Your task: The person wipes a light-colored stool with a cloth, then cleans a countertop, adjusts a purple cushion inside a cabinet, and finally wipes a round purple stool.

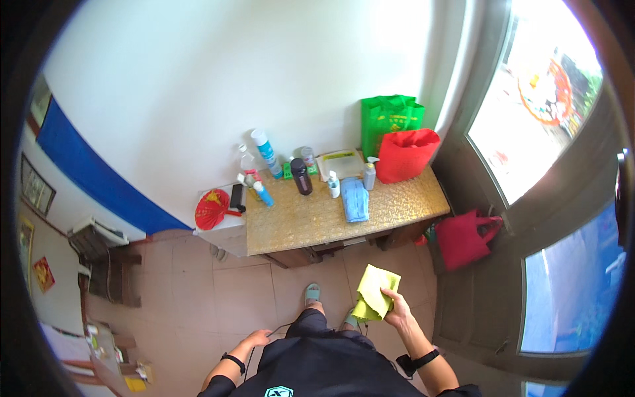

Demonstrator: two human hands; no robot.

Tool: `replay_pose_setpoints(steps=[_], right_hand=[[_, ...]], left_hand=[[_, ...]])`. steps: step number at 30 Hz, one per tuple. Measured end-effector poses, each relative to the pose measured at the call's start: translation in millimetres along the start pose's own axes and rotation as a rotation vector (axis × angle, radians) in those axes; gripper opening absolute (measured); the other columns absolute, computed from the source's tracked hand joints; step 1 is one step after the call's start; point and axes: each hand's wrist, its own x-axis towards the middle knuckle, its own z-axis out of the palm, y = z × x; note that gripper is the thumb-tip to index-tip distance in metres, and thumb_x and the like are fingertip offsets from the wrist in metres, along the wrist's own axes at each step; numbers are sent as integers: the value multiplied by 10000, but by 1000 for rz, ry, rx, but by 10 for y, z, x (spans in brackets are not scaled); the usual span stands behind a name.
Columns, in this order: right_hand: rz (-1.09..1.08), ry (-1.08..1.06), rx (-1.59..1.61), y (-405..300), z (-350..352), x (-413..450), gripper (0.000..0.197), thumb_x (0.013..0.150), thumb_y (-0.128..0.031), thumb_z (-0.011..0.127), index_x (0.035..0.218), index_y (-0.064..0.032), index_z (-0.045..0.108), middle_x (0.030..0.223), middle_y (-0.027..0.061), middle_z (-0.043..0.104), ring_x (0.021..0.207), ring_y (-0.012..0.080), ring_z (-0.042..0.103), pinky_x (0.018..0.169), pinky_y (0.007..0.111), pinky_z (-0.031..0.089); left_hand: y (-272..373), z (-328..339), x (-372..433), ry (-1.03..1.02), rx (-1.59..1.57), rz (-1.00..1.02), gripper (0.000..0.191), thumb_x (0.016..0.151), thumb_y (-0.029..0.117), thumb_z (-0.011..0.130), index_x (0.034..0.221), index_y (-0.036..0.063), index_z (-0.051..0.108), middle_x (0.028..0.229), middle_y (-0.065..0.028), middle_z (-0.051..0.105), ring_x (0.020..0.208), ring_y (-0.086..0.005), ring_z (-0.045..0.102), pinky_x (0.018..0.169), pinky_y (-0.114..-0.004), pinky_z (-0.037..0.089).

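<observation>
My right hand (398, 308) grips a folded yellow-green cloth (375, 293) in front of my body, short of the table's front edge. Low at my left side is my left hand (259, 338), beside a thin dark cable; its fingers are partly hidden, and whether it holds the cable I cannot tell. Ahead stands a table with a gold patterned cover (297, 223). On it lie a folded blue cloth (355, 201), a small pump bottle (334, 184), a grey pump bottle (369, 174) and a dark tumbler (301, 176).
A red bag (407, 156) and a green bag (387, 116) stand at the table's back right. Spray cans, including a tall one (267, 154), and a red fan (212, 209) are at the left. A crimson bag (464, 240) hangs by the door (476, 293) at right.
</observation>
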Motion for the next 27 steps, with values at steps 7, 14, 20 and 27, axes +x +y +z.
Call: replay_pose_setpoints(steps=[7,14,20,27], right_hand=[[-37,87,38,16,181,426,408,886,-98,646,1271,-8,547,1232,156,644,1113,313,641,1037,470,480],[-118,61,36,-219,908,696,409,890,-101,662,1275,-15,552,1221,136,644,1105,294,639,1013,454,500],[-199,55,-151,-439,1517,1138,423,929,-114,626,1322,-9,509,1265,139,611,1146,303,614,1036,464,478],[-229,-54,-609,-579,2291,1475,329,954,-116,630,1245,23,566,1128,87,657,1011,170,640,874,313,535]], left_hand=[[-579,570,596,-7,-139,146,693,789,476,692,1366,111,570,1261,-173,646,1152,-339,617,955,-439,495],[-208,-497,1518,-52,214,176,397,846,275,598,1195,92,647,1155,-198,675,1047,-389,648,861,-461,526],[1292,-1945,1506,290,-48,362,443,941,321,595,1337,126,557,1170,-147,669,1094,-285,641,921,-384,516],[2783,-2985,1144,-447,-1027,632,748,975,627,446,1437,39,427,1278,-114,590,1142,-177,588,952,-314,471]])
